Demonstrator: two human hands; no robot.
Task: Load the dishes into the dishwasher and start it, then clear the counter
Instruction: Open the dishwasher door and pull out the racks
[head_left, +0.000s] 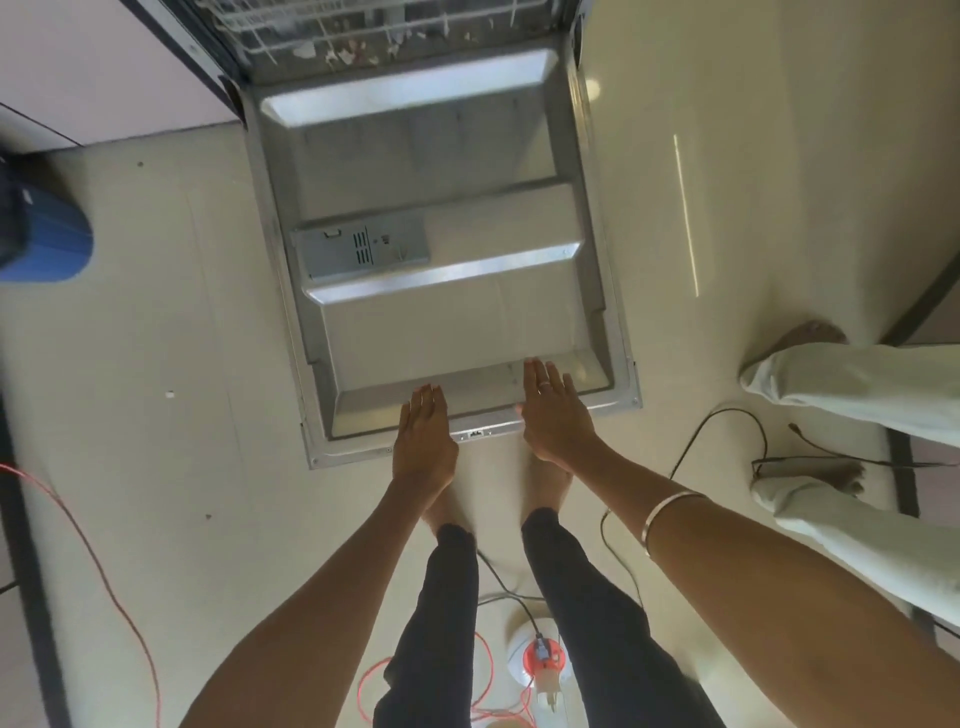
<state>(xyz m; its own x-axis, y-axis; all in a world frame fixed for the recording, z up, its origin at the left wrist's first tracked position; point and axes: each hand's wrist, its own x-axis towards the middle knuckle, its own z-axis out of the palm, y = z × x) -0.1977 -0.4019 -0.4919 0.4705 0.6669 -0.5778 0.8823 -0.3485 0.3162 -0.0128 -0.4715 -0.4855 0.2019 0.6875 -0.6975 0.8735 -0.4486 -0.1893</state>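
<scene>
The dishwasher door (441, 270) lay folded down flat over the floor, its inner face a grey metal panel with raised ridges and a rectangular detergent compartment (361, 252) set left of centre. Beyond the hinge, the lower rack (363, 31) of white wire sat inside the tub; small blurred items showed along its front edge, too indistinct to identify. The left hand (423, 441) rested on the door's near edge, fingers straight and together, gripping nothing. The right hand (556, 410), wearing a ring, lay likewise flat on the same edge, fingers extended, holding nothing; a thin bangle (670, 512) circled that forearm.

The floor (182, 364) was pale, glossy tile. A blue rounded container (49, 244) stood at the left. An orange cable (104, 566) and a black cable (727, 421) trailed across the tile. A second person's legs in white trousers (857, 395) stood at the right.
</scene>
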